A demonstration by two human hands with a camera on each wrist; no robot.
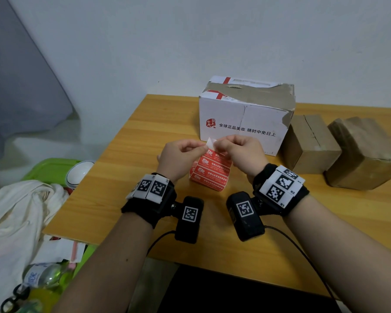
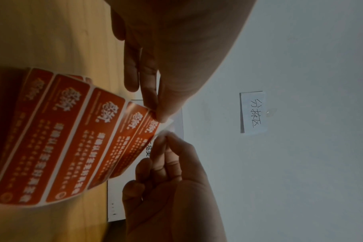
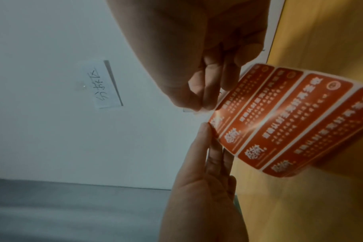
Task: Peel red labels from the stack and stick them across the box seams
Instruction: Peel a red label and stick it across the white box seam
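A: How are the hands posed?

B: Both are raised above the orange wooden table [image 1: 131,177], knuckles up, meeting in front of the white printed cardboard box [image 1: 242,123]. The left hand [image 1: 178,159] has its grip pinched on the top corner of the sheet of red rectangular labels with white lettering [image 1: 210,170]. The right hand [image 1: 242,154] pinches the white upper edge of the same sheet, other fingers curled.

A: What do the wrist views add?

B: The left wrist view shows the sheet [image 2: 72,137] curving up from the table, its end label lifted slightly at the corner between the two pinches. Both show a handwritten white paper note [image 3: 106,85] taped on the wall, unseen from the head view.

A: And the sheet itself?

B: Glossy, with rounded red strips in rows on white backing; its lower end meets the table. Two brown taped cardboard boxes [image 1: 339,150] sit right of the white one.
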